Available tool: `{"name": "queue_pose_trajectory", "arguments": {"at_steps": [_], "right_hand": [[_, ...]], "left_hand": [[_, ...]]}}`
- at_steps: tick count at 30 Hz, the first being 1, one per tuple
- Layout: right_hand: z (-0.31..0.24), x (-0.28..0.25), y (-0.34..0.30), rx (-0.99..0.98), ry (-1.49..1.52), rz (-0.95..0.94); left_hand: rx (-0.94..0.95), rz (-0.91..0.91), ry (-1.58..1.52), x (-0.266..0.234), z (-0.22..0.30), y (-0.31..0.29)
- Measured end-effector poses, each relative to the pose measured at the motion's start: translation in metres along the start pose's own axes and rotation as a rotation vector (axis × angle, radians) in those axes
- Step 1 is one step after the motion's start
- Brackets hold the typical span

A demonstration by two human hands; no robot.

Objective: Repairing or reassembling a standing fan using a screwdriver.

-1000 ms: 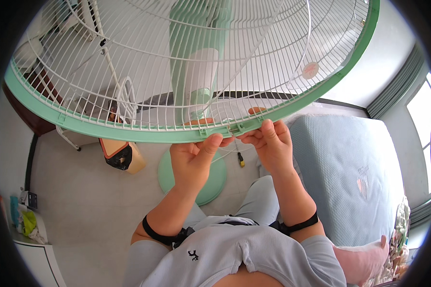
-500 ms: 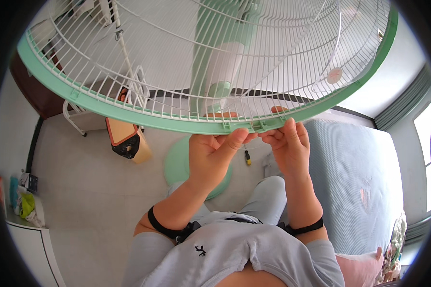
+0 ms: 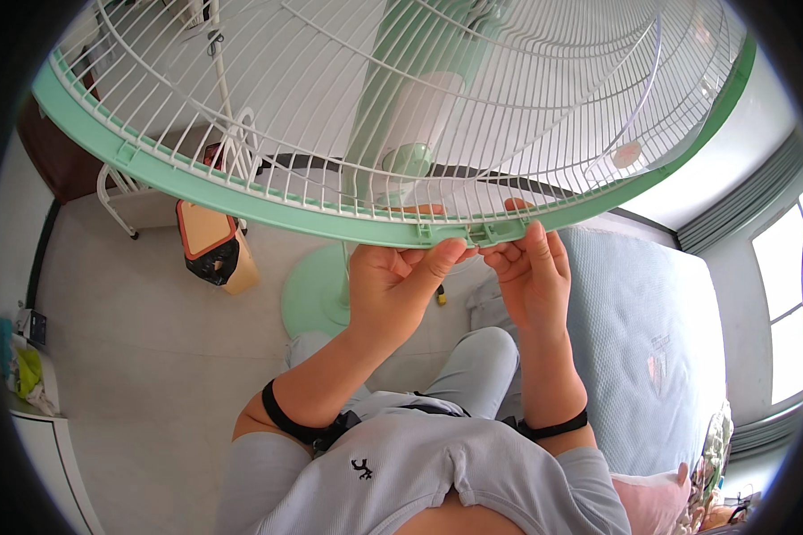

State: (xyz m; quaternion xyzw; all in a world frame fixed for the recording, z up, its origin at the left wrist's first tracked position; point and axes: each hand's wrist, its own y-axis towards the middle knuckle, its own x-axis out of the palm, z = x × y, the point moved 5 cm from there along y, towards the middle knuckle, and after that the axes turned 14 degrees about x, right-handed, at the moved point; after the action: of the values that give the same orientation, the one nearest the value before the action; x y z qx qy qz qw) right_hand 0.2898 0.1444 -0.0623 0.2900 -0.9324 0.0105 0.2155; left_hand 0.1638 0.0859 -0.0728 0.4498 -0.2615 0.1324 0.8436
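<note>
A large fan guard of white wire with a green plastic rim [image 3: 268, 209] fills the upper part of the head view. My left hand [image 3: 388, 290] is closed on the bottom of this rim, its thumb in front and fingertips behind the wires. Close beside it on the right, my right hand [image 3: 535, 276] pinches the same rim between thumb and fingers. Small clips and a joint in the rim lie between my two thumbs. Through the wires show the fan's white and green body [image 3: 419, 111] and stand. Its round green base [image 3: 308, 290] is on the floor below.
A mattress [image 3: 642, 330] with a light blue cover lies to my right. At the left stand a bin [image 3: 212, 241] with a black bag and a white-framed rack [image 3: 116, 196]. A yellow-handled tool [image 3: 441, 296] lies on the floor, partly hidden by my left hand.
My view has shifted slightly, so the bin, base and mattress sit further left in it. Both hands keep their grip at the same place on the rim.
</note>
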Motion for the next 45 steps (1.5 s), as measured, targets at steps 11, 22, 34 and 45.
{"name": "queue_pose_trajectory", "arguments": {"at_steps": [11,22,34,45], "right_hand": [[0.0,0.015,0.001,0.075,-0.036,0.031],[0.001,0.022,0.002,0.095,-0.062,0.134],[0.0,0.022,0.01,0.261,-0.027,0.118],[-0.001,0.023,0.013,0.178,-0.051,0.128]], "left_hand": [[-0.065,0.063,-0.088,-0.007,-0.005,-0.005],[0.103,0.076,0.089,-0.014,-0.005,-0.003],[0.142,0.066,-0.072,-0.005,-0.011,0.002],[0.262,0.154,0.18,-0.007,-0.011,0.008]]}}
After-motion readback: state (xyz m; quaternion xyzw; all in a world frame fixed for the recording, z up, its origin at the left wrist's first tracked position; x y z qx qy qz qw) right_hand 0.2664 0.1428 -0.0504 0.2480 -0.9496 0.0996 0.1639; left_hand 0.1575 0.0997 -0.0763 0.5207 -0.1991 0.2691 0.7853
